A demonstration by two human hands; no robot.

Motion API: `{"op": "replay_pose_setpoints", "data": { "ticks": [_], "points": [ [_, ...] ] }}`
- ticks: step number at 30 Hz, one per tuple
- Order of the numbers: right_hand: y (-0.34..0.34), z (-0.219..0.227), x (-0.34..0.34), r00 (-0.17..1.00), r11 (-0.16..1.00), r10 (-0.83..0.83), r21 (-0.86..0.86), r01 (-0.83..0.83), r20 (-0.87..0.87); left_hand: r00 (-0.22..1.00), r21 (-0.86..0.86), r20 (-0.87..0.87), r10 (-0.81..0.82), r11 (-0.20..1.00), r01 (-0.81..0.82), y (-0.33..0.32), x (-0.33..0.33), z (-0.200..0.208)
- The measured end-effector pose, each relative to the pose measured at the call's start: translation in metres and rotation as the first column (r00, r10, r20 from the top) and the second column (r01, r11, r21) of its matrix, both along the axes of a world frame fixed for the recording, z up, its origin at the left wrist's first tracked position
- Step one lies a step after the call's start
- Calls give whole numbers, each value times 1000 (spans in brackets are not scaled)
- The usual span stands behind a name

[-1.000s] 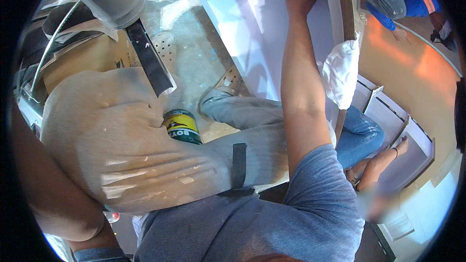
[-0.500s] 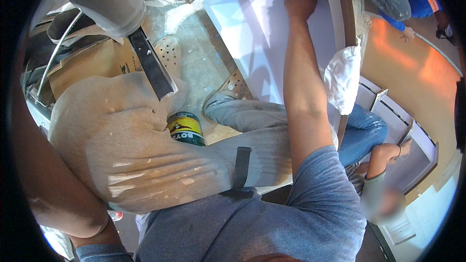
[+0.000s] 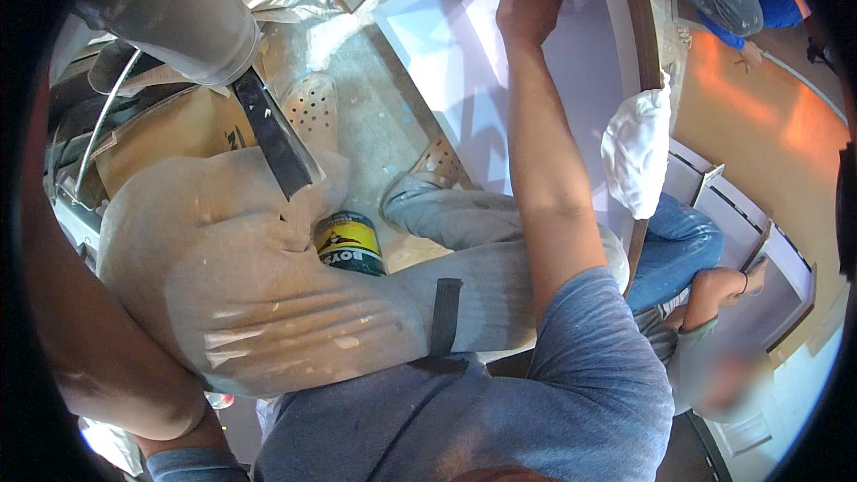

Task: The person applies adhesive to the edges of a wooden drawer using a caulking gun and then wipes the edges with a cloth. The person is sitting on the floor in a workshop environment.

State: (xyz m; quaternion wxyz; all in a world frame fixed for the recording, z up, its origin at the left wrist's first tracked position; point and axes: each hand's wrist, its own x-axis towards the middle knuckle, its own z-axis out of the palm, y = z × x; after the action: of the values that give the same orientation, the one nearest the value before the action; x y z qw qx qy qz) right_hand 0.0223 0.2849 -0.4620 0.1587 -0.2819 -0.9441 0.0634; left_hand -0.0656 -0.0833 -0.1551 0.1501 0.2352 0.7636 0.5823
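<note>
My right arm reaches forward into a white open-topped box (image 3: 464, 116) with a wood-coloured outer edge. Near the far inner side of that box is my right hand (image 3: 531, 13), its fingers curled and one finger stretched toward the far wall. Whatever the curled fingers may hold is hidden. Along the left rim runs my left arm (image 3: 116, 348), bent at the elbow; its hand is out of the picture. A white cloth (image 3: 636, 156) hangs over the right edge of the box.
A can (image 3: 350, 243) with a green and yellow label stands between my legs. At the upper left are a pale bucket (image 3: 178, 13), a black strip (image 3: 275, 138) and cardboard (image 3: 178, 125). Another person's arm (image 3: 710, 299) is at right, beside white compartments (image 3: 768, 308); someone else stands beyond.
My right hand has shifted left inside the white box, and the forearm has swung left with it. The view has shifted slightly. The co-worker's hand at right has moved a little.
</note>
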Motion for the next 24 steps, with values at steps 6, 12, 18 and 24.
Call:
{"op": "replay_pose_setpoints", "data": {
  "ticks": [6,12,18,24],
  "points": [
    [-18,-9,4,998,1000,3,-5,-3,61,1000,3,-7,6,1000,-6,5,-6,-3],
    [-28,-25,14,986,1000,-7,2,6,164,999,16,-24,39,999,-38,7,-12,-2],
    [1,0,7,987,1000,-6,-19,4,-161,997,29,-34,71,997,-70,5,-16,4],
    [40,30,-11,987,987,-158,2,158,14,996,36,-29,86,996,-85,2,-20,6]
  ]
}}
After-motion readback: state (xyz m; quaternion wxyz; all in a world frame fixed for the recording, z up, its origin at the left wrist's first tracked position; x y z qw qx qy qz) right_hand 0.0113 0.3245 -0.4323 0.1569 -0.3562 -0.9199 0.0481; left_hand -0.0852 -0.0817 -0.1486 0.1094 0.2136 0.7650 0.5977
